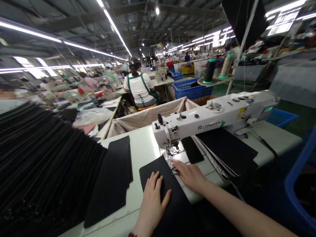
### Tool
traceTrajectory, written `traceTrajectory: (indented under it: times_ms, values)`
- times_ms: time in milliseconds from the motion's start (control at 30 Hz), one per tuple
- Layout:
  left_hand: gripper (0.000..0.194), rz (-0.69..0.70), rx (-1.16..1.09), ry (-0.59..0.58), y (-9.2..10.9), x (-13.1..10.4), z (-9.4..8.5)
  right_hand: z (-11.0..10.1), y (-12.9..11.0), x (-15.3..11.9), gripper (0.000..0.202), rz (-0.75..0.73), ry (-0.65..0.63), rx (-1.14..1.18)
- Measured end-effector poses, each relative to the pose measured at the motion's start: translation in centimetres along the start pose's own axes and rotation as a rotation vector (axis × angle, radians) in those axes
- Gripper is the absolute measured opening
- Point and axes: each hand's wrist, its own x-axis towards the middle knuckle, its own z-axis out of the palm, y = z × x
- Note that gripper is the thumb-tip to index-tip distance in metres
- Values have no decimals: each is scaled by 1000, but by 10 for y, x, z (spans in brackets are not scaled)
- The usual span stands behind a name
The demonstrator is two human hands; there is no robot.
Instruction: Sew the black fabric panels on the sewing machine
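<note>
A black fabric panel [164,184] lies on the sewing table, its far edge at the presser foot of a white sewing machine [197,121]. My left hand [154,194] rests flat on the panel with its fingers spread. Beside the needle area, my right hand [190,174] is closed near the panel's right edge. A small dark metallic piece shows at its fingertips, too little of it to name. Left of the panel lies a thin stack of black panels [111,181]. Under the machine arm, a black phone [192,150] lies on the table.
A tall pile of black pieces [44,164] fills the left side. Black panels with pale edges [222,148] lie right of the phone. Thread cones [209,70] stand behind the machine. A seated person [139,85] works ahead, near a blue crate [190,89].
</note>
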Motion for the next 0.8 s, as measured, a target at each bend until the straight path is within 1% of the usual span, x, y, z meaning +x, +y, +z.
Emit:
traceTrajectory:
  times_ms: [100,200,300,400,467,533,600,667,800]
  values:
    - [33,21,-48,-17,-5,-3,-1,10,-1,32,50,-34,-13,-42]
    - [24,-34,-69,14,-7,1,-5,18,-3,54,57,-39,-16,-64]
    - [29,-101,-35,9,-6,6,-8,23,-4,64,56,-13,-10,-89]
    - [44,-94,3,-6,-7,4,-5,25,0,57,54,15,-5,-99]
    - [51,-48,10,-14,-10,3,0,26,5,46,56,29,-4,-101]
    - [54,8,6,-40,-12,8,5,27,10,36,58,36,5,-90]
    - [54,38,2,-60,-13,20,8,29,13,29,58,44,30,-58]
    - [54,38,3,-62,-12,35,9,31,15,26,55,44,53,-19]
    - [51,22,20,-44,-7,60,4,34,16,27,56,14,64,-3]
